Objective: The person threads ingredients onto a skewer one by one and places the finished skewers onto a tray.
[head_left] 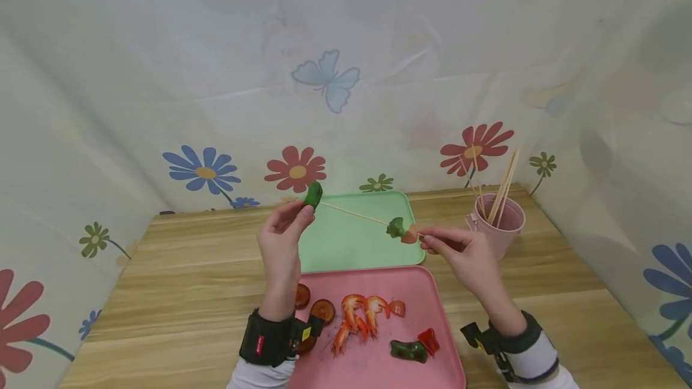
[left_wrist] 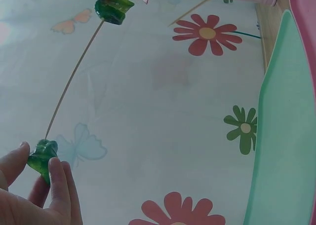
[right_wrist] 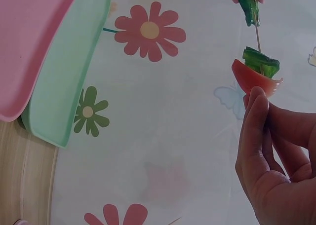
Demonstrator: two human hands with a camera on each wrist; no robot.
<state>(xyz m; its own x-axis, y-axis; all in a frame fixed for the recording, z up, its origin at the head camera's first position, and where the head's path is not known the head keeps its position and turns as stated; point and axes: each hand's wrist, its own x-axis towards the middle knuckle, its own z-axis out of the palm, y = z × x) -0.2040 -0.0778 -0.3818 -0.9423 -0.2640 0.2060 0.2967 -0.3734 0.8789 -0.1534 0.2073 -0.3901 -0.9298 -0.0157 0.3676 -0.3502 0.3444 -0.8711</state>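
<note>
In the head view, my left hand (head_left: 282, 244) pinches a green pepper piece (head_left: 313, 195) at the far end of a thin wooden skewer (head_left: 354, 214). The skewer's tip meets that piece; how deep it goes is hidden. My right hand (head_left: 466, 255) pinches the skewer near its other end. Just beyond those fingertips, a reddish wedge-shaped piece (right_wrist: 254, 79) sits on the skewer, with another green pepper piece (right_wrist: 261, 62) against it. A bare length of stick separates the two green pieces, as the left wrist view shows. Both hands are raised above the trays.
A pink tray (head_left: 373, 278) in front holds shrimp (head_left: 352, 308), brown round slices (head_left: 322, 311), a green pepper piece (head_left: 408, 350) and red pieces (head_left: 429, 341). Behind it lies a green tray (head_left: 351, 245). A pink bucket (head_left: 500, 236) with several skewers (head_left: 504, 188) stands at right.
</note>
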